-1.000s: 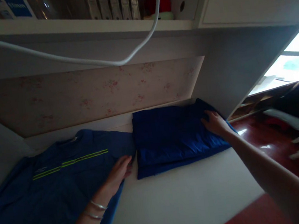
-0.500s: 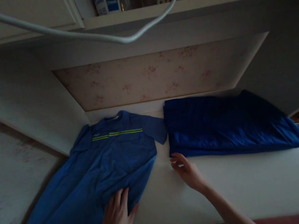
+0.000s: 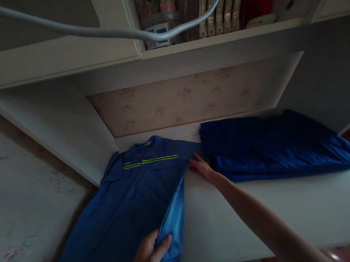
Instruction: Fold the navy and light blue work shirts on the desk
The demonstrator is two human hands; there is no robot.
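Observation:
A blue short-sleeved collared shirt (image 3: 144, 190) with two yellow-green stripes across its chest lies spread out, collar toward the back wall. Low in the view, my left hand (image 3: 150, 253) is closed on the shirt's right edge, thumb on top. That edge is lifted and turned over, so a lighter blue inner side shows. My right hand (image 3: 202, 168) is at the shirt's right sleeve, its fingers apart and at the sleeve's lower edge; whether they press on the cloth I cannot tell. Just right of it lies a folded darker blue cloth (image 3: 260, 150).
Both cloths lie on a white desk top (image 3: 224, 222) in a recess with a flowered back panel (image 3: 165, 106). Above is a shelf (image 3: 215, 41) with jars and several upright cases (image 3: 220, 8). A white cable (image 3: 86, 31) hangs across the top. A flowered wall (image 3: 14, 201) stands at left.
My left hand has gone from lying flat on the shirt to gripping and lifting its right edge. My right hand has moved from the folded cloth's corner up to the sleeve. The view has tilted upward.

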